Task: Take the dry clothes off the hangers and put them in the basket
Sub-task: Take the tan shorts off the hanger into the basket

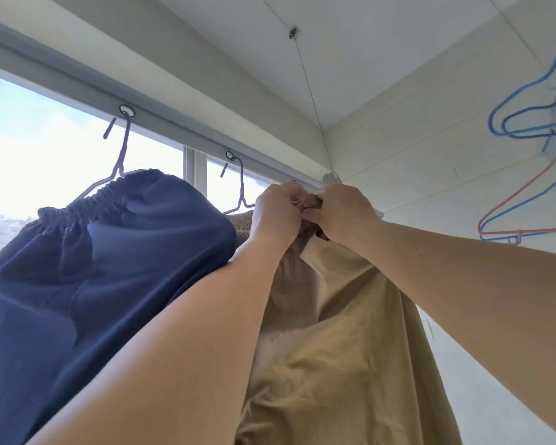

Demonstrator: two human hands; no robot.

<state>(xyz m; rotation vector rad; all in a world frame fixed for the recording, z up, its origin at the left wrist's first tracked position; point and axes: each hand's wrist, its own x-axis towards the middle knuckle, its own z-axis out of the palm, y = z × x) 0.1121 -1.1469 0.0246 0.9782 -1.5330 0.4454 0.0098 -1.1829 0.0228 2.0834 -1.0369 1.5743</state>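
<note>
Working the tan garment [328, 332] off its hanger [239, 187]

Both hands — left [278, 213], right [342, 210] — clench its waistband at 12 o'clock; yanking could unhook the hanger.

Matt navy cloth [109, 268], matt tan cloth [334, 348], thin wire hangers [122, 155].

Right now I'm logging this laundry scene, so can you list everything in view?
navy garment: 1, dark blue, left, on a hanger
tan garment: 1, beige, centre, gripped at its waistband
dark hangers: 2, hooked on rings below the window frame
window: 1, bright, upper left
empty hangers: several, blue and red, on the right wall
cord: 1, thin, from the ceiling
left hand: 1, gripping the waistband
right hand: 1, gripping beside it
</note>
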